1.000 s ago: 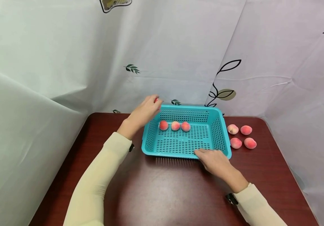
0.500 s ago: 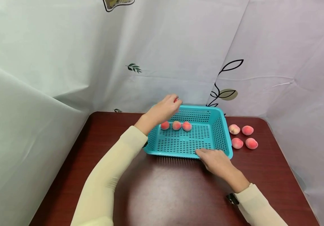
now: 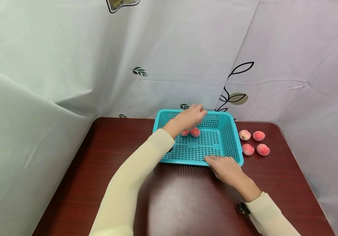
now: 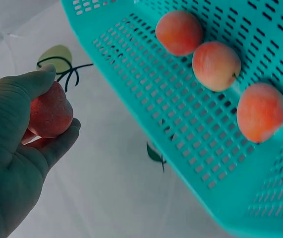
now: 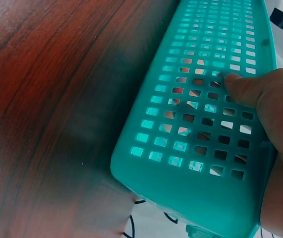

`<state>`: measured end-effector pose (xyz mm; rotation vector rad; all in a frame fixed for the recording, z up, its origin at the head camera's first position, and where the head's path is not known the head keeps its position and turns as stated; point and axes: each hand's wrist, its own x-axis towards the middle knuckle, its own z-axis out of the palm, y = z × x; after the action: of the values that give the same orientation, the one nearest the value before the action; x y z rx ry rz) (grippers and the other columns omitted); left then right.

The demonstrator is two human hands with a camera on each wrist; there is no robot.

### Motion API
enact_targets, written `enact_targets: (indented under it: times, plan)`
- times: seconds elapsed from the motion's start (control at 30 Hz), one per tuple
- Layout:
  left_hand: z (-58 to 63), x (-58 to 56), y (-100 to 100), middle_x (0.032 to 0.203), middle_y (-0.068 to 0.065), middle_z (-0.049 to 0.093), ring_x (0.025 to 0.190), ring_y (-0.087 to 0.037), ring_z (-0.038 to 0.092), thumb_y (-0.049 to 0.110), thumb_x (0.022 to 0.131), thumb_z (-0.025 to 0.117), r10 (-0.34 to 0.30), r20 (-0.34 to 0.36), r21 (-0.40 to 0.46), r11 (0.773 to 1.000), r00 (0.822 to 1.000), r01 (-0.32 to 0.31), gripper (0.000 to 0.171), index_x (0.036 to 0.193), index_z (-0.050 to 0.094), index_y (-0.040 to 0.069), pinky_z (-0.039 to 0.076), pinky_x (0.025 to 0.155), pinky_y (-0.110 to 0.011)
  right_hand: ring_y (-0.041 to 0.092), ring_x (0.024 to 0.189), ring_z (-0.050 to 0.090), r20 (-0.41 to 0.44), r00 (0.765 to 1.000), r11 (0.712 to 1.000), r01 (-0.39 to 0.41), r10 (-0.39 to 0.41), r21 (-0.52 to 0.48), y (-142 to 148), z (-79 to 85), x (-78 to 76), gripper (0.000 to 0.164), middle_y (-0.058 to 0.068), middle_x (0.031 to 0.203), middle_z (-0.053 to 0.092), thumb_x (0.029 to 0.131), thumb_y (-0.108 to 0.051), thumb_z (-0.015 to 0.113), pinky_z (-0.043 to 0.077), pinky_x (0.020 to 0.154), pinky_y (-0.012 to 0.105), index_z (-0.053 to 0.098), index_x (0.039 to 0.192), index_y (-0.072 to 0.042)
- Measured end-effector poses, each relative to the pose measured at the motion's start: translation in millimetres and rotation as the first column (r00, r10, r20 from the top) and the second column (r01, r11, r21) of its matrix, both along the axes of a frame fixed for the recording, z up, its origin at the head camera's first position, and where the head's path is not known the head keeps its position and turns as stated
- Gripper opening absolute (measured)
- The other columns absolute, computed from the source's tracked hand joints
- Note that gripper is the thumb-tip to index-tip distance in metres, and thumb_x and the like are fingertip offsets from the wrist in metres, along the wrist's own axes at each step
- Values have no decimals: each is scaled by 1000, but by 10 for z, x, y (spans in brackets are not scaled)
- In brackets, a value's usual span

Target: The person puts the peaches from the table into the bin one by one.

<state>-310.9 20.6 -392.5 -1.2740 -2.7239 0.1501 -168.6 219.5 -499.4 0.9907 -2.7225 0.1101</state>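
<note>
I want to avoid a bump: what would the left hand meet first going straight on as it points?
Probably the pale backdrop behind the turquoise basket. Depth is unclear, though: if the left hand is low enough, the basket's rear rim might come first.

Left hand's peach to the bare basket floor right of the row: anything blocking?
Possibly the far basket rim: the left wrist view shows it between held peach and basket floor; height clearance is unclear. Nothing else visible.

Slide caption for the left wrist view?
Left hand holds a peach near a turquoise plastic basket containing three peaches.
</note>
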Motion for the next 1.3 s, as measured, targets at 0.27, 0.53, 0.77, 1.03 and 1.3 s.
enact_targets:
  times: [0.27,0.53,0.77,1.03,1.3]
  plan:
    - [-171,-66,302,146,-14,52,128,-23,57,29,107,57,9,118,-62,998,993,-2,47,150,50,11,51,101,-28,6,54,35,8,1000,1000,-6,6,-4,-4,18,10,27,-9,68,43,94,-8,71,28,47,21,48,86,-19]
    - [-354,-155,508,144,-11,54,124,-18,60,29,104,62,38,188,-106,994,981,-18,48,149,52,14,53,97,-26,7,54,38,3,1000,1000,1,-1,-2,-2,22,26,27,-9,70,48,93,-10,74,31,48,22,50,87,-19]
    - [-488,-173,613,152,-10,51,133,-21,57,21,106,60,104,233,-129,989,967,-75,40,145,58,17,51,104,-31,7,56,42,4,1000,1000,-11,11,-4,-8,21,21,24,-8,71,51,93,-11,75,34,49,22,52,90,-19]
    - [-662,-178,717,139,-5,61,121,-19,62,20,104,62,107,257,-171,983,961,-64,32,136,64,17,53,99,-32,7,55,42,-13,1000,1000,-12,12,-11,22,6,17,26,-8,70,48,93,-9,73,33,48,23,50,86,-19]
    - [-734,-198,736,119,-4,69,104,-17,65,14,107,57,113,262,-183,981,958,-66,14,116,67,16,53,89,-32,7,54,41,-23,999,999,-29,28,-17,11,-14,0,26,-8,69,47,94,-7,69,31,48,22,49,85,-19]
